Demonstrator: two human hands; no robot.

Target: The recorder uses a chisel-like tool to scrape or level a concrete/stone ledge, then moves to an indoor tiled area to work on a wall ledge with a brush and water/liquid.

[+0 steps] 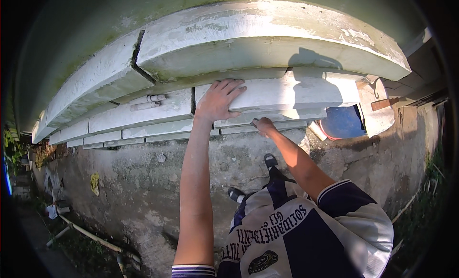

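Atop the pale block (272,94), near its left end, your left hand (221,101) lay spread, gripping nothing; near the block's lower front edge, your right hand (264,126) was curled around a small grey piece (254,121).

The right hand's (264,126) curled fingers hid most of a small dark thing (254,122) at their tips, too little of it showing to tell its kind, while the left hand's (220,100) palm was hidden against the white block (282,94). The slab and a pale sheet (378,113) covered part of the blue tub (342,122), and the shirt (306,240) hid much of the legs. The lower edge cut off the shirt and the left sleeve (193,271), and a yellow scrap (94,183) on the ground was too small to identify.
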